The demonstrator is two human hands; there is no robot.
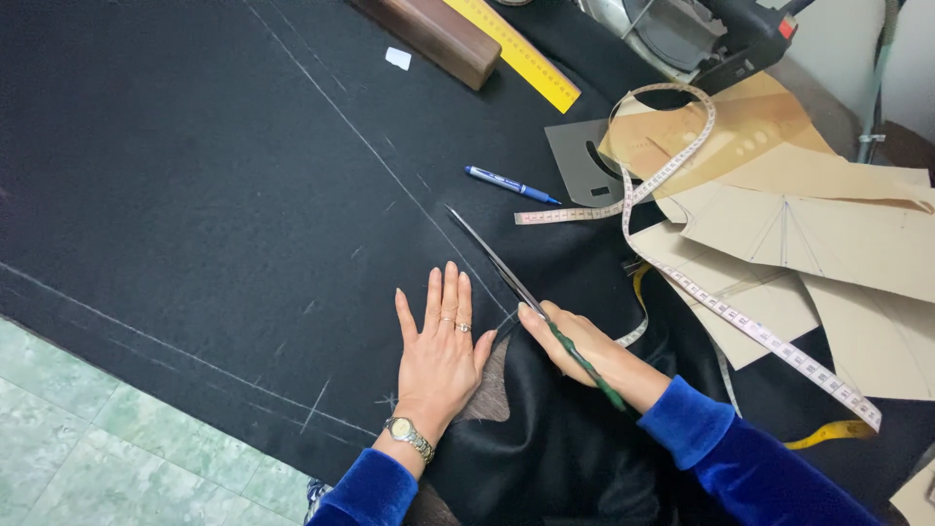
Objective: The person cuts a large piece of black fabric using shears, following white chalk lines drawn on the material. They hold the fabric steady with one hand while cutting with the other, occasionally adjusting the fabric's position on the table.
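Right hand [575,343] is gripping green-handled scissors [531,297], blades pointing toward 11 o'clock along a white chalk line [370,146] on the black fabric [195,195]. Left hand [440,353] is lying flat, fingers spread, grasping nothing, pressing the cloth just beside the blades at their 9 o'clock. Fabric is covering most of the counter, centre to 10 o'clock. Judgement: cutting well here means keeping the lower blade riding on the counter, long strokes tracking the chalk, flat palm holding the cloth from creeping. At 3 o'clock, tan paper patterns [828,244] and a measuring tape [721,307] are lying; a blue pen [511,184] at 1 o'clock.
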